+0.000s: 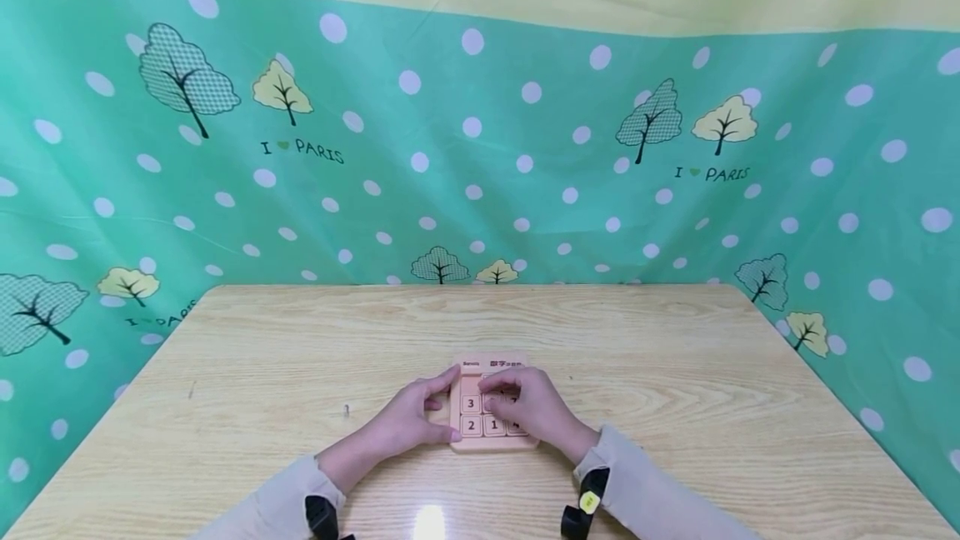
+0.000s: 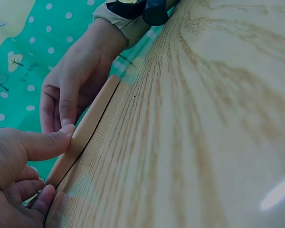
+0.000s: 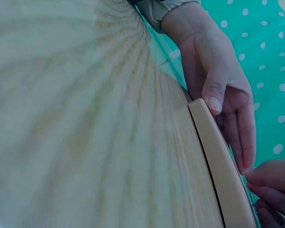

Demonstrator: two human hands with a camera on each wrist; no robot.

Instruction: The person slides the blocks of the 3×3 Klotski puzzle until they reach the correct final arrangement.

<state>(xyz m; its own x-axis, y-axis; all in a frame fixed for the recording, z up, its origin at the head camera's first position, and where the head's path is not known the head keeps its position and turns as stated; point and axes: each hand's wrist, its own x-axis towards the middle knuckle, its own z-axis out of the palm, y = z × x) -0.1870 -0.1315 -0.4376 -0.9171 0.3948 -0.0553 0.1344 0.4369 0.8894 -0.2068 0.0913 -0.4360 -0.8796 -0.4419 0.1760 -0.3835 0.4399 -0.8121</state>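
A pale pink number slide puzzle (image 1: 495, 444) lies flat on the table, its square tiles set in a raised frame. Tiles 3, 2 and 1 show plainly; my right hand covers others. Bare base shows at the upper left of the tile area. My left hand (image 1: 408, 415) holds the puzzle's left side, thumb near the lower corner and forefinger near the upper one. Over the tiles is my right hand (image 1: 536, 407), with bent forefinger and thumb touching down around the middle. Seen from the left wrist, the thumb of my left hand (image 2: 14, 156) rests on the frame's edge (image 2: 85, 128).
The wooden table (image 1: 300, 332) has light grain and a bright reflection near its front. Behind and beside it hangs a green dotted cloth (image 1: 480, 140) with printed trees. Dark straps with cameras (image 1: 588, 498) sit at both wrists, over light sleeves.
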